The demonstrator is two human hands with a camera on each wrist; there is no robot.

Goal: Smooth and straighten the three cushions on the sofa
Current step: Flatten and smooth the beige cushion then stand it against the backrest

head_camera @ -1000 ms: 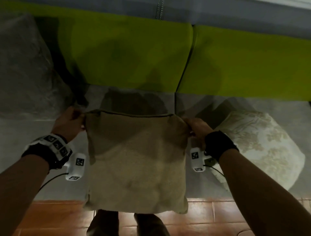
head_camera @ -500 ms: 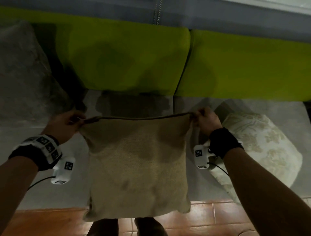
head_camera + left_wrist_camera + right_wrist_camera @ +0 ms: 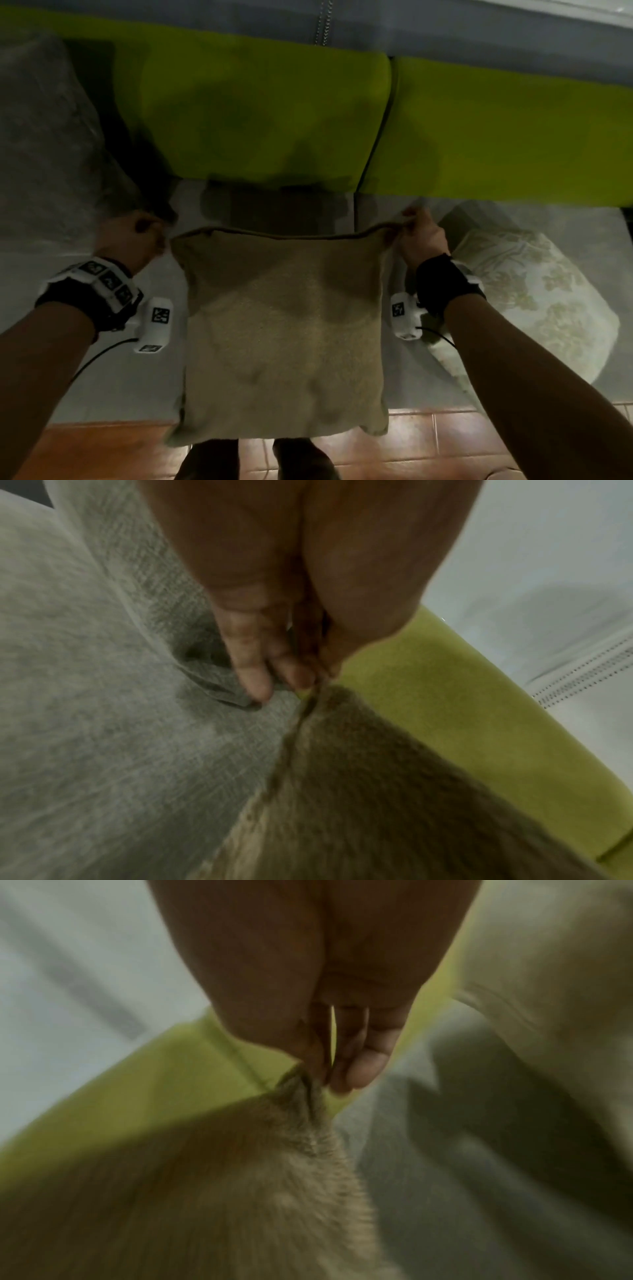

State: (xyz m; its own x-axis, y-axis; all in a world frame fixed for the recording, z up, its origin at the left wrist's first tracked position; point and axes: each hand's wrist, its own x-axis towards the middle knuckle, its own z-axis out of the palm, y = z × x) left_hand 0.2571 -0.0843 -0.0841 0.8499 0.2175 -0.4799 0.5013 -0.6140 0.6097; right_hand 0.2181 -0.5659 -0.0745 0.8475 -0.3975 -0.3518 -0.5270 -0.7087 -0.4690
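A tan fuzzy cushion (image 3: 284, 329) hangs in front of the sofa, held up by its two top corners. My left hand (image 3: 132, 236) pinches the top left corner; the left wrist view shows the fingers (image 3: 255, 680) closed on the tan cushion (image 3: 377, 791). My right hand (image 3: 419, 236) pinches the top right corner, and the right wrist view shows that corner of the cushion (image 3: 298, 1085) bunched under the fingers (image 3: 363, 1066). A grey cushion (image 3: 44, 144) leans at the sofa's left end. A pale floral cushion (image 3: 534, 298) lies on the seat at the right.
The sofa has a grey seat (image 3: 144, 383) and two lime-green back cushions (image 3: 267, 113). A wall (image 3: 445, 24) runs behind it. Brown floor tiles (image 3: 428, 442) and my feet show below the hanging cushion.
Both hands have spread apart and risen a little, pulling the cushion's top edge taut and wider. The cushion hangs flatter than a second ago.
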